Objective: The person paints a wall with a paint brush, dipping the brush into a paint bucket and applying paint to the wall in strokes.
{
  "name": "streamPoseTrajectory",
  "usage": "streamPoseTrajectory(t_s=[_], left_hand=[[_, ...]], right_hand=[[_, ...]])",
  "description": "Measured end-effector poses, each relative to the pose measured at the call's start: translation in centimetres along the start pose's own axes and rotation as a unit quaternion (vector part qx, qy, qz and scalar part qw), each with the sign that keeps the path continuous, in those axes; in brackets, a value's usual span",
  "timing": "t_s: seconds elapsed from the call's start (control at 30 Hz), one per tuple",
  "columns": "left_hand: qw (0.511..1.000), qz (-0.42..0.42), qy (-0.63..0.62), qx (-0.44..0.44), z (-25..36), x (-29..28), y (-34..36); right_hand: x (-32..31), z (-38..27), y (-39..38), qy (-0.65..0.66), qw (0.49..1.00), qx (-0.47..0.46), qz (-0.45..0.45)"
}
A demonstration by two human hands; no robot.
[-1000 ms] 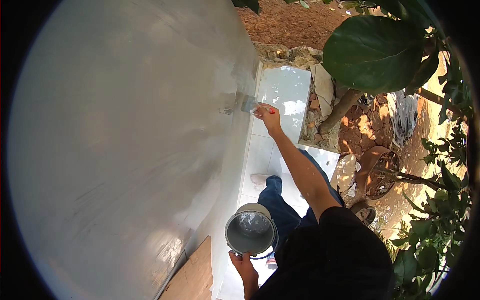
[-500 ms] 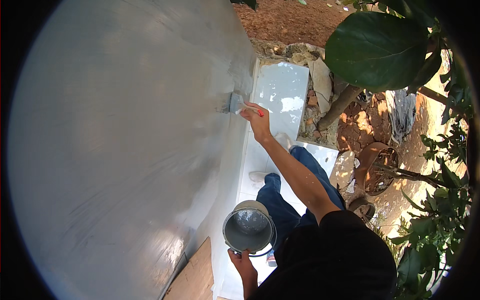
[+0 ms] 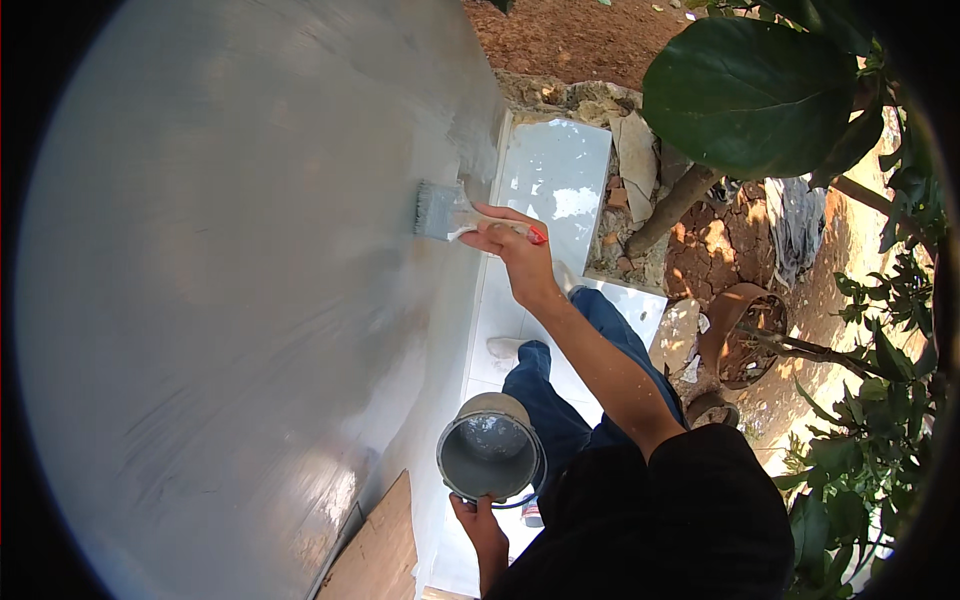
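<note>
A wide paintbrush (image 3: 438, 210) with a pale handle and red end rests its grey-coated bristles on the smooth grey wall (image 3: 240, 250). My right hand (image 3: 510, 245) holds the brush by its handle, fingers around the neck. Low in the view, my left hand (image 3: 480, 525) grips the rim of a grey bucket (image 3: 490, 450) that has grey paint inside. The bucket hangs beside my jeans-clad legs. Darker, uneven streaks show on the wall near the brush.
White tiles (image 3: 550, 170) form a narrow ledge along the wall. At right are broken stones (image 3: 635, 170), a branch (image 3: 680, 210), large leaves (image 3: 745, 95), a curved brown planter (image 3: 725, 330) and a crumpled sheet (image 3: 795, 230). A brown board (image 3: 365, 540) lies at the lower left.
My right hand and brush have moved left across the wall, away from the tiled ledge. The bucket in my left hand has shifted slightly left and up in the view.
</note>
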State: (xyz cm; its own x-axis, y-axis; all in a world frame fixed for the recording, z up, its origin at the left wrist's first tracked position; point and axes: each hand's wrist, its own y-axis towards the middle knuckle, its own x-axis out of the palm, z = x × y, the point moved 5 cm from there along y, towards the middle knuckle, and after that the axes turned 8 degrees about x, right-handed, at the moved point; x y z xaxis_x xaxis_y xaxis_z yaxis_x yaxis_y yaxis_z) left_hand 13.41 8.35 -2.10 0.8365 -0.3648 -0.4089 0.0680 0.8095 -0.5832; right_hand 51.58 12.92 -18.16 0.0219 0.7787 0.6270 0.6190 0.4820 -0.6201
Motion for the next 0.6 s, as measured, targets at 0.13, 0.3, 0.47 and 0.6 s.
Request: streamPoseTrajectory(t_s=[0.13, 0.3, 0.47, 0.6], left_hand=[[0.999, -0.03, -0.006, -0.012, 0.1, 0.3, 0.6], [1.0, -0.019, -0.013, -0.02, -0.6, 0.4, 0.8], [1.0, -0.017, 0.004, -0.024, -0.2, 0.4, 0.3], [0.999, -0.042, 0.032, -0.014, -0.8, 0.6, 0.9]], right_hand=[[-4.4, 1.2, 3.4, -0.015, 0.999, 0.001, 0.033], [-2.0, 5.1, 3.5, -0.119, 0.989, -0.049, 0.074], [-3.0, 1.6, -0.3, 0.016, 0.997, 0.044, -0.065], [-7.4, 4.2, 5.4, -0.066, 0.993, 0.018, 0.099]])
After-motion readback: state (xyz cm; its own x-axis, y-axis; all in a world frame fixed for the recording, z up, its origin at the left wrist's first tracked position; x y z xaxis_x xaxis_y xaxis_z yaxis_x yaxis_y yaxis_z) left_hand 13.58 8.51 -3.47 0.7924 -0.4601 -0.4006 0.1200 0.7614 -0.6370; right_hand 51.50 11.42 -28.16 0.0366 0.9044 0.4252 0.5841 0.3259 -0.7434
